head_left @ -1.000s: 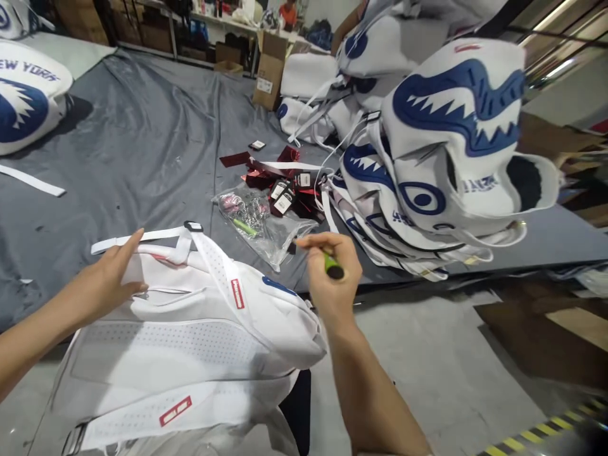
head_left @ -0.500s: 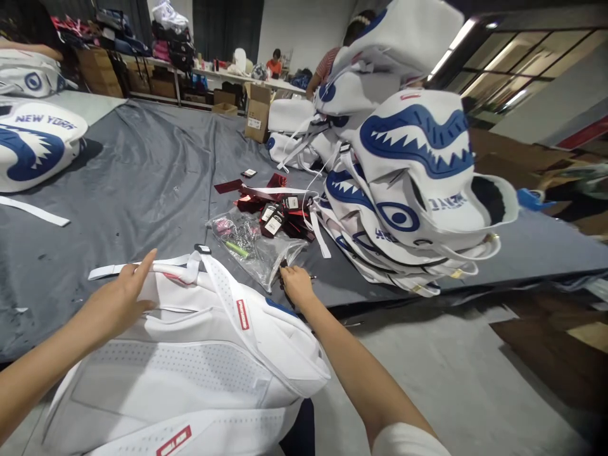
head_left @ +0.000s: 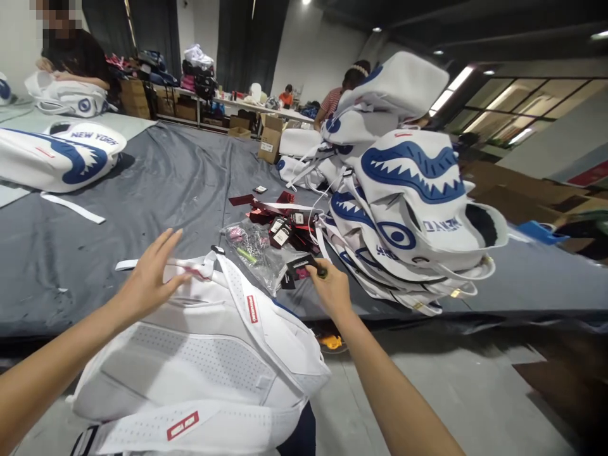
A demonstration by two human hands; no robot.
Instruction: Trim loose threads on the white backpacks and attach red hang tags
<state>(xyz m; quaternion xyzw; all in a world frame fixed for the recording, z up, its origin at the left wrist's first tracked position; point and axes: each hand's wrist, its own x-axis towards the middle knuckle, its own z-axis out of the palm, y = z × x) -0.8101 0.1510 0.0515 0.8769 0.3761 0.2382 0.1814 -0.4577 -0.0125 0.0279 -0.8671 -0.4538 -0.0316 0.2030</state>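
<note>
A white backpack (head_left: 204, 354) with dotted mesh panels and red labels leans against the table edge in front of me. My left hand (head_left: 152, 275) is over its top, fingers apart, the thumb near the top handle. At the table's front edge, my right hand (head_left: 331, 288) is closed around a small dark object (head_left: 322, 271) with a rounded end; its kind is unclear. Black cards (head_left: 298, 266), one with a pink patch, lie at those fingertips. Beside them is a clear plastic bag (head_left: 261, 263) holding a green item. Dark red tags (head_left: 280, 231) are heaped behind the bag.
White backpacks (head_left: 413, 171) with blue shark mouths are stacked high on the right. Another backpack (head_left: 90, 152) lies at the left of the grey-covered table (head_left: 180, 183). A cardboard box (head_left: 270, 136) stands behind. Co-workers are at the far side, one handling a white bag (head_left: 71, 95).
My right hand has moved right and slightly away from the plastic bag; black cards now show at its fingertips. My left hand's fingers have spread. The view has tilted up and shifted left.
</note>
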